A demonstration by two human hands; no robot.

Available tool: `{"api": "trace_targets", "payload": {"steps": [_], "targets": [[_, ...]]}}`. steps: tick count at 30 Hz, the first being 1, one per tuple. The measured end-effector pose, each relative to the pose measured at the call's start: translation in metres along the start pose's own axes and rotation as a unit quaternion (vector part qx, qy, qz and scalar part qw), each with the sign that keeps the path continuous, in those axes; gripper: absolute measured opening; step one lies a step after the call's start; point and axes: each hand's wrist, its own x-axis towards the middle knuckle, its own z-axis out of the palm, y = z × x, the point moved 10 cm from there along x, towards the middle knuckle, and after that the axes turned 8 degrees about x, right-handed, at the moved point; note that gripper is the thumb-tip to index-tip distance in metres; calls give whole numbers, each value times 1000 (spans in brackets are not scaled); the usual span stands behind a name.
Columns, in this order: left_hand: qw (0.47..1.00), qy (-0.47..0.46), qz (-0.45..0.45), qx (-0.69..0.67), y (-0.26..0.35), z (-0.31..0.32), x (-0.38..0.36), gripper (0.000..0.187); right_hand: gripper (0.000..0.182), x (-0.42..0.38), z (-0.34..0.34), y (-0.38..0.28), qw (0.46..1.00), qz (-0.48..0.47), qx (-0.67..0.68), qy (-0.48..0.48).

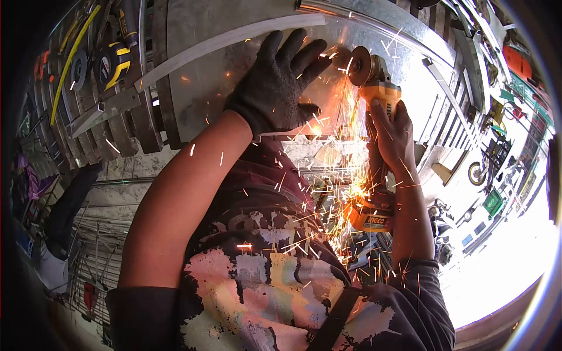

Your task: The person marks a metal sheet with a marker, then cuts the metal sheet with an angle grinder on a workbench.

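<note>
My right hand [393, 133], bare, is wrapped around the body of a yellow-orange cordless angle grinder [380, 92]. The grinder's disc [361, 65] sits at the top, and a dense stream of sparks [349, 111] sprays from it down toward my shirt. At the lower end is the battery pack [374, 219]. My left hand [275, 82] wears a dark glove; its fingers are spread over a grey metal sheet [196, 93], close to the disc. Sparks and glare hide the exact contact between disc and metal.
A long flat metal strip [234, 34] crosses the sheet. On the slatted bench at left lie a tape measure [114, 64], a loose disc [79, 70] and a yellow strip [73, 61]. A metal tube [374, 22] runs along the top. Another person's leg [70, 205] shows at far left.
</note>
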Motion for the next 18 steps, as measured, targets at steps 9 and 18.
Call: {"api": "trace_targets", "payload": {"steps": [9, 18], "targets": [[999, 7, 10, 30, 1, 4, 2, 93, 43, -18, 2, -5, 998, 31, -60, 6], [1000, -3, 0, 11, 0, 6, 0, 93, 36, -14, 6, -6, 996, 46, -73, 1]]}}
